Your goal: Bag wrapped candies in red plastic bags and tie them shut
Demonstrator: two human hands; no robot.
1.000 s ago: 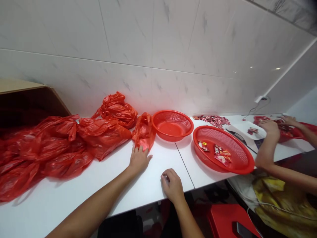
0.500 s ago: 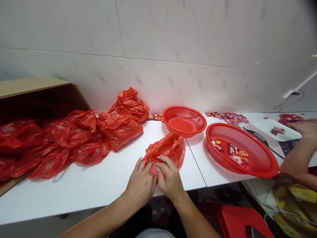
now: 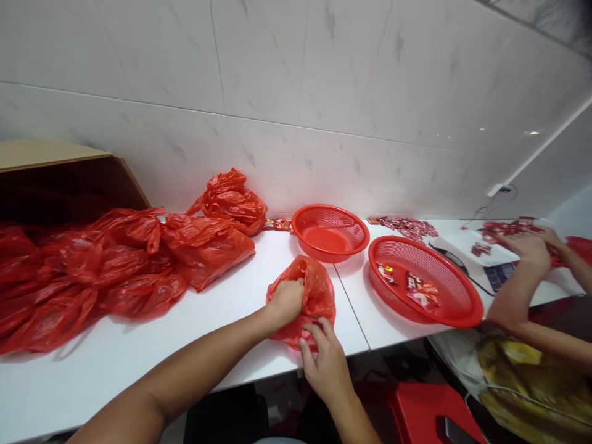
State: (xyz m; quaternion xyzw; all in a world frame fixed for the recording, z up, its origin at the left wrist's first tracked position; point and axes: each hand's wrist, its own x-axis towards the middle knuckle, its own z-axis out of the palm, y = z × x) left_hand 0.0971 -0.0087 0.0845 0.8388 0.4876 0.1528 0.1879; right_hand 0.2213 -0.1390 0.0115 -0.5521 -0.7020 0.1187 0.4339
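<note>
A thin red plastic bag (image 3: 319, 290) rests near the table's front edge, its mouth spread apart. My left hand (image 3: 287, 301) reaches into that mouth from the left, and the film hides its fingertips. At the near rim, my right hand (image 3: 326, 364) pinches the film between thumb and fingers. What lies inside the bag cannot be made out.
Filled red bags (image 3: 203, 246) crowd the left beside an open cardboard box (image 3: 60, 151). A red colander (image 3: 330, 250) and a larger one (image 3: 444, 314) with several packets stand right. A co-worker's hands (image 3: 531, 250) handle small packets at far right.
My left hand has gone from the bag's near rim into its mouth. My right hand stays at the rim, and the bag is wider open. The camera view has shifted slightly right.
</note>
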